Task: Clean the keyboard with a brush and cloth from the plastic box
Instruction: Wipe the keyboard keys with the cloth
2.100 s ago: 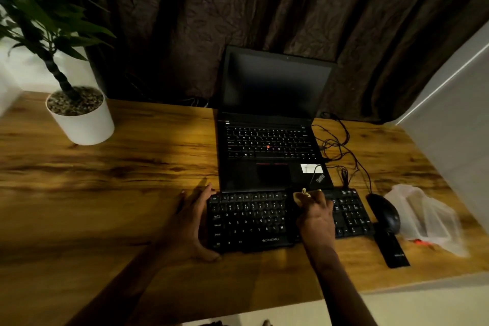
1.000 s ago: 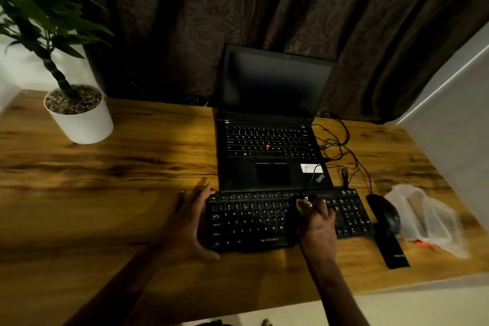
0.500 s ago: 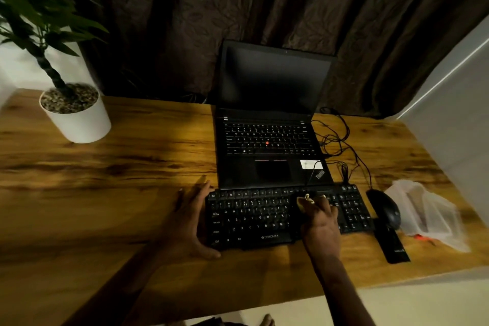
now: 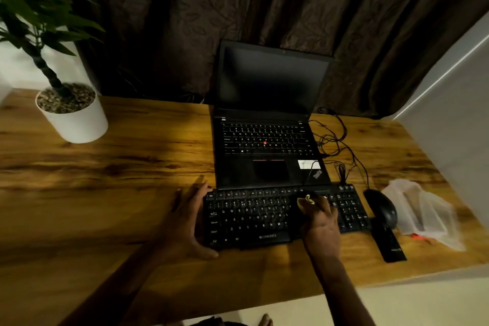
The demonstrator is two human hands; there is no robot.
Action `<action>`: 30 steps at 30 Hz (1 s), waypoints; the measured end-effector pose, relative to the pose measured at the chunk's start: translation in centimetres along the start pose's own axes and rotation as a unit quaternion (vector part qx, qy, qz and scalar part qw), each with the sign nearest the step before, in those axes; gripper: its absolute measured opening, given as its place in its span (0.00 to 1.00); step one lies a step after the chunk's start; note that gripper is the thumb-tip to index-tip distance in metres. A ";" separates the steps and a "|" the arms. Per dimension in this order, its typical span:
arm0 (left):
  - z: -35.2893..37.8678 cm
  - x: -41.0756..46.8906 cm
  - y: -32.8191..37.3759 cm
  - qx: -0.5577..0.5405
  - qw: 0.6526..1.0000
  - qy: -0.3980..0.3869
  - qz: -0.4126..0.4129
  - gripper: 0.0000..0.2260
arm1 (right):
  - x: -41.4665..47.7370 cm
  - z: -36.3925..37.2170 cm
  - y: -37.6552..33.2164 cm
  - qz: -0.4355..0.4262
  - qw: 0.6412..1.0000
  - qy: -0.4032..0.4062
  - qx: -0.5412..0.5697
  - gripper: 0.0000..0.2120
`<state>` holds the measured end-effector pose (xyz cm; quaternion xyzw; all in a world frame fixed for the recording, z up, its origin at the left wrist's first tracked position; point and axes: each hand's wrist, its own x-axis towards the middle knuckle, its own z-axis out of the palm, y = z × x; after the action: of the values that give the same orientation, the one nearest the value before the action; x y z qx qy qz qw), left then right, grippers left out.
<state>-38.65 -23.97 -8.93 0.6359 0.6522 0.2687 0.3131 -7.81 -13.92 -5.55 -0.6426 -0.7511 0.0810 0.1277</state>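
Two hands tend the left-right keyboard (image 4: 254, 217): left hand (image 4: 185, 219) lies flat at its left end, right hand (image 4: 321, 227) pinches a yellowish wad (image 4: 305, 200) right of centre.

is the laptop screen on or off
Off: the laptop screen stands open but is evenly dark, with no image or glow.

From where I stand, the table (image 4: 105, 193) runs open left of the keyboard (image 4: 251, 217) as far as the white plant pot (image 4: 76, 119); only the left hand (image 4: 185, 219) lies flat there, against the keyboard's end. The open laptop (image 4: 270, 140) walls off the far side. The right hand (image 4: 320, 222), gripping a small yellowish thing (image 4: 307, 200), covers the keys. Rightward it is crowded: cables (image 4: 336, 140), mouse (image 4: 382, 206), a flat black bar (image 4: 389, 243), the plastic box (image 4: 423, 214), then a white panel (image 4: 449, 127).
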 end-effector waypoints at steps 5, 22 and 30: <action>0.1 0.1 -0.2 0.018 1.000 0.001 -0.015 0.69 | 0.0 0.1 -0.9 0.019 0.999 0.033 0.017 0.24; -0.5 0.1 0.7 0.020 1.000 0.008 0.017 0.69 | -1.5 0.9 -5.2 -0.023 1.000 -0.009 0.007 0.21; -0.6 0.0 0.9 0.026 0.999 0.008 0.017 0.68 | -1.1 0.2 -4.0 0.020 1.000 0.001 0.012 0.18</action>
<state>-38.54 -23.87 -7.88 0.6524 0.6505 0.2625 0.2868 -11.49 -15.66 -4.69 -0.6563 -0.7367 0.0919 0.1348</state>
